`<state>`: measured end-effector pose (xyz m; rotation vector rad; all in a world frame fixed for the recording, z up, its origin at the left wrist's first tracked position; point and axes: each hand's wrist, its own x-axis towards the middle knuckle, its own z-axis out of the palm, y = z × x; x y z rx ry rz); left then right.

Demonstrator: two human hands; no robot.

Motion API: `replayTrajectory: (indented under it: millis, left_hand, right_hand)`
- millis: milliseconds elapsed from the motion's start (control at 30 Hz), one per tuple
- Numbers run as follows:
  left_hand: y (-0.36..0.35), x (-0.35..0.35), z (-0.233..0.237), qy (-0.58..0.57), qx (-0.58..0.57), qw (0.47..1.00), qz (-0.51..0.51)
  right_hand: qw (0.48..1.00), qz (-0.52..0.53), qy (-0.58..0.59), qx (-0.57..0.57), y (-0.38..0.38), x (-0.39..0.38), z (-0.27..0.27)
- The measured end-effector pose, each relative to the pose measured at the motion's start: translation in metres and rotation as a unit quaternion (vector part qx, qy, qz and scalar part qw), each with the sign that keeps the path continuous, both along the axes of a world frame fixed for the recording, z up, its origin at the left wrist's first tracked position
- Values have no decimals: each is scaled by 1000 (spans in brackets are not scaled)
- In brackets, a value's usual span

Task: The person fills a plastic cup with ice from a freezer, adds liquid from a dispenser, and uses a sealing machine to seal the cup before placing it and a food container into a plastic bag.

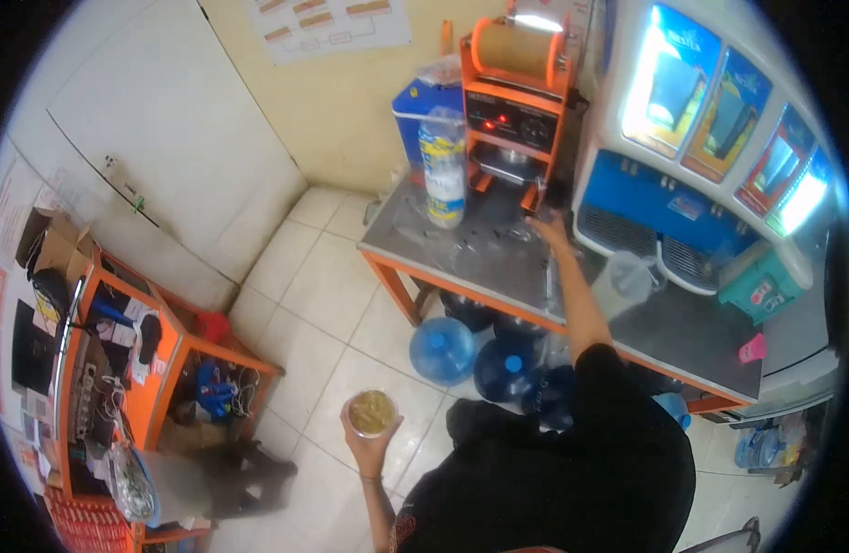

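A clear cup (372, 413) with a yellowish drink and ice is in my left hand (367, 446), whose fingers wrap round it over the tiled floor. My right hand (549, 228) reaches over the dark table (498, 263), just in front of the orange sealing machine (516, 120) with red lights on its panel. Its fingers are small and blurred, and I cannot make out whether they hold anything. A bagged stack with yellow and blue print (442, 166) stands left of the machine. Right of my right forearm is a translucent pitcher (622, 284).
A drink dispenser (668, 198) stands at the right, with a teal container (765, 284) and a pink cup (752, 347) nearby. Large blue water bottles (443, 351) sit under the table. At the left is an orange shelf unit (171, 369); a blue cooler (408, 115) is behind the bagged stack.
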<state>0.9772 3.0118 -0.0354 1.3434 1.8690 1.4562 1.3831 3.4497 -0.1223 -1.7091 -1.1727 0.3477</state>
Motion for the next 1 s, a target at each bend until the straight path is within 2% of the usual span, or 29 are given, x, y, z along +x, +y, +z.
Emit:
replayTrajectory:
  millis: [33, 67, 100, 133, 167, 233, 267, 333, 367, 400, 500, 600, 667, 767, 867, 900, 967, 1000]
  left_hand:
    - [13, -2, 1, -32, 19, 999, -8]
    - [29, -8, 3, -35, 15, 999, -9]
    - [40, -11, 3, -30, -1, 1000, -9]
    - [50, -16, 3, -24, -15, 1000, -9]
    - [64, -22, 0, 22, -8, 1000, -12]
    - [93, -26, -1, 1, -6, 1000, -25]
    - [109, -29, 2, -17, -5, 999, -40]
    - [140, -34, 3, -8, 4, 998, -67]
    - [154, -35, 4, -6, 12, 997, -81]
    - [167, -37, 7, -6, 10, 996, -91]
    - [207, -42, 12, 15, 14, 990, -138]
    - [250, -52, 8, -27, -4, 980, -195]
    - [279, -56, 7, -25, -10, 967, -252]
    - [324, -68, -8, -1, -6, 950, -312]
    - [373, -79, 8, -5, 16, 928, -372]
    - [388, -83, 12, 6, 8, 919, -394]
    - [415, -90, 9, 6, -1, 903, -430]
    - [427, -94, 12, 1, -2, 898, -440]
  right_hand:
    - [958, 126, 251, -52, 7, -6, 7]
    - [838, 241, 477, -105, 4, -7, 17]
    - [765, 192, 614, -26, -18, -36, 56]
    - [767, 190, 612, -34, -11, -39, 54]
    - [734, 225, 640, -31, 8, -41, 55]
    - [682, 285, 673, -25, 40, -46, 56]
    - [682, 280, 675, -18, 51, -51, 49]
    - [650, 180, 738, 19, 66, -68, 41]
    - [631, 178, 748, 103, 66, -78, 41]
    - [633, 170, 747, 110, 61, -80, 42]
    - [684, 172, 702, 93, 42, -82, 43]
    - [683, 117, 716, 86, 10, -103, 38]
    - [767, 108, 627, 84, -10, -115, 29]
    - [749, 26, 657, 77, -46, -134, 55]
    - [724, 9, 683, 96, -66, -156, 76]
    - [727, -3, 679, 105, -67, -154, 68]
    - [694, 39, 710, 108, -67, -149, 44]
    - [699, 29, 706, 114, -70, -158, 40]
